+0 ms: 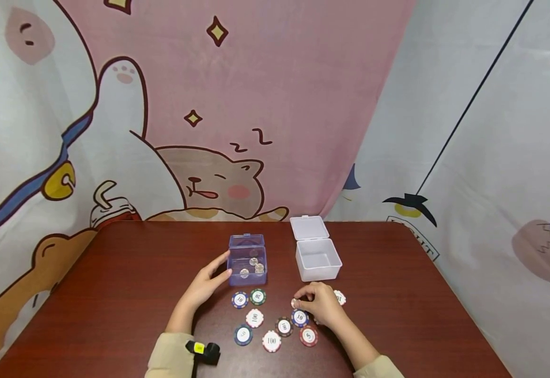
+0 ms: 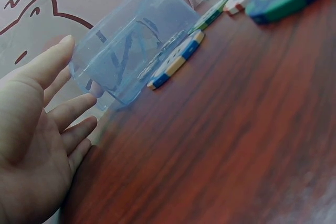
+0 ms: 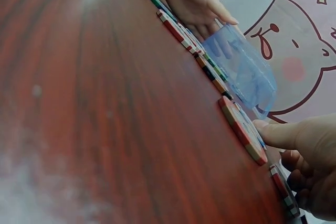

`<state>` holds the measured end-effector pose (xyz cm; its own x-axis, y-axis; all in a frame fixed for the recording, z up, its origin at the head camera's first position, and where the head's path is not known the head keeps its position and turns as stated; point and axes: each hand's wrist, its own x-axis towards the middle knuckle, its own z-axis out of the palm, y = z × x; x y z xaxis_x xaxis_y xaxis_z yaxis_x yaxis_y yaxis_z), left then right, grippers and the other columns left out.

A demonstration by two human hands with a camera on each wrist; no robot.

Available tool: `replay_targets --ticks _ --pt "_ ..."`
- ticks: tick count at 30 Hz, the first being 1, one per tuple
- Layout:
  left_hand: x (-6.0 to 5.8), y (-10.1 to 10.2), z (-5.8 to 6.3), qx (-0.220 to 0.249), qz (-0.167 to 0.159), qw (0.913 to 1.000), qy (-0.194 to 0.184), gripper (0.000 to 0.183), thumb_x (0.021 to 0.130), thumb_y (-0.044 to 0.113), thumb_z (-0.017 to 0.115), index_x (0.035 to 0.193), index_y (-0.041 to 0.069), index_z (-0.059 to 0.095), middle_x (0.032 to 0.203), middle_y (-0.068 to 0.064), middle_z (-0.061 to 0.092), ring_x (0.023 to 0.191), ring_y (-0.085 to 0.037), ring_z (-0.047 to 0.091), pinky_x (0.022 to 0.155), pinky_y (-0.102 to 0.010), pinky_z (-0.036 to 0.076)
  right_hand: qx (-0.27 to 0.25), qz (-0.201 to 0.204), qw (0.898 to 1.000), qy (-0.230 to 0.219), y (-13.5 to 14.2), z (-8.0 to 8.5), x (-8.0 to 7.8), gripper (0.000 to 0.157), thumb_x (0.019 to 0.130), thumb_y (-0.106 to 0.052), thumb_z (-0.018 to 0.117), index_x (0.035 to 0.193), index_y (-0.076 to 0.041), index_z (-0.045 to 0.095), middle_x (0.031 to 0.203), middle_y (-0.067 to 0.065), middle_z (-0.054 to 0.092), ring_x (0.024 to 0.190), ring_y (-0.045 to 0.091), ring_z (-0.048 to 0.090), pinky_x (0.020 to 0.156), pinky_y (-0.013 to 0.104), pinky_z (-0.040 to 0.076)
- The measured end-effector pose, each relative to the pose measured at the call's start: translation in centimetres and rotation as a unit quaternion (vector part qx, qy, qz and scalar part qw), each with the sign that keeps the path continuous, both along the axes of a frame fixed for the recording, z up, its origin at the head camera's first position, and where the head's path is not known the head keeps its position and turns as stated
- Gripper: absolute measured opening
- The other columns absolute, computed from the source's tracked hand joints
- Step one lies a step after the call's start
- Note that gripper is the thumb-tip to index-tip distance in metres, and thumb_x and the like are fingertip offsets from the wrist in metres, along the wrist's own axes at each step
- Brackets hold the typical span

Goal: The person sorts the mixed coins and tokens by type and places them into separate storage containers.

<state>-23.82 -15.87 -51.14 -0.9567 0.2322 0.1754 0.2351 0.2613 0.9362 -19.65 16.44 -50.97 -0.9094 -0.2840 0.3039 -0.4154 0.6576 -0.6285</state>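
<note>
Two hands show in the head view. Left hand (image 1: 204,286): thumb and fingers apart and extended, tips on the near side of a see-through blue box (image 1: 248,280) with clear, faceted pieces (image 1: 259,268) inside. Right hand (image 1: 322,302): thumb and forefinger nearly closed — they pinch a small pale piece (image 1: 294,303) just above a blue chip (image 1: 300,318). Other poker chips (image 1: 254,318) lie between the hands; an open-lidded white box (image 1: 319,273) stands beyond the right one.

The left wrist view adds the palm and the loosely spread fingers, not clenched, against the blue wall.

The right wrist view shows what the head view hides — other fingers curled under, thumb beside a red-and-cream chip (image 3: 242,129); the pinched piece cannot be made out there.
</note>
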Motion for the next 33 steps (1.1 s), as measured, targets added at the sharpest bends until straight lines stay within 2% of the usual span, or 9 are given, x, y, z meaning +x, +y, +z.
replay_targets --ticks 8,15,19,22,27,33 --pt "0.0 0.0 0.1 -0.001 0.005 1.0 -0.006 0.054 0.087 0.02 0.059 0.137 0.015 0.039 0.137 -0.007 0.04 0.129 -0.023 0.025 0.102 -0.05 0.016 0.005 0.002 1.0 -0.026 -0.1 0.2 0.0 0.013 0.067 -0.022 0.078 0.07 -0.019 0.066 0.054 -0.013 0.036 0.051 0.002 0.038 0.046 0.021 0.034" --pt "0.0 0.1 0.1 0.0 0.003 1.0 -0.003 0.055 0.087 0.023 0.06 0.137 0.015 0.039 0.137 -0.007 0.039 0.129 -0.024 0.024 0.101 -0.051 0.015 -0.01 -0.026 0.998 -0.053 -0.2 0.3 0.2 0.015 0.066 -0.023 0.079 0.067 -0.021 0.063 0.055 -0.011 0.036 0.05 0.005 0.039 0.045 0.022 0.035" --pt "0.0 0.1 0.0 -0.004 0.002 1.0 -0.002 0.058 0.086 0.031 0.06 0.137 0.015 0.039 0.137 -0.007 0.039 0.129 -0.023 0.025 0.101 -0.051 0.016 -0.022 -0.032 0.998 -0.042 -0.2 0.4 0.2 0.017 0.067 -0.021 0.078 0.064 -0.023 0.061 0.055 -0.011 0.034 0.053 0.004 0.037 0.047 0.021 0.033" --pt "0.0 0.1 0.0 -0.003 0.0 1.0 0.001 0.058 0.086 0.032 0.06 0.137 0.015 0.039 0.137 -0.007 0.039 0.129 -0.023 0.025 0.101 -0.051 0.016 -0.041 -0.031 0.998 -0.038 -0.3 0.4 0.2 0.017 0.069 -0.018 0.077 0.063 -0.022 0.062 0.053 -0.012 0.033 0.049 0.002 0.034 0.045 0.019 0.029" --pt "-0.1 0.0 0.0 -0.001 0.002 1.0 0.002 0.054 0.087 0.024 0.059 0.137 0.016 0.04 0.137 -0.007 0.04 0.129 -0.023 0.025 0.101 -0.051 0.016 -0.072 -0.041 0.995 -0.057 -0.6 0.5 0.3 0.016 0.071 -0.015 0.075 0.063 -0.02 0.063 0.051 -0.01 0.034 0.046 0.001 0.033 0.043 0.019 0.027" --pt "0.1 0.1 0.1 0.001 0.005 1.0 -0.007 0.054 0.087 0.022 0.06 0.136 0.019 0.04 0.137 -0.006 0.04 0.129 -0.024 0.025 0.101 -0.052 0.015 -0.117 -0.039 0.99 -0.072 -1.1 0.5 0.3 0.016 0.072 -0.012 0.074 0.062 -0.019 0.063 0.05 -0.009 0.035 0.046 0.002 0.033 0.043 0.019 0.026"
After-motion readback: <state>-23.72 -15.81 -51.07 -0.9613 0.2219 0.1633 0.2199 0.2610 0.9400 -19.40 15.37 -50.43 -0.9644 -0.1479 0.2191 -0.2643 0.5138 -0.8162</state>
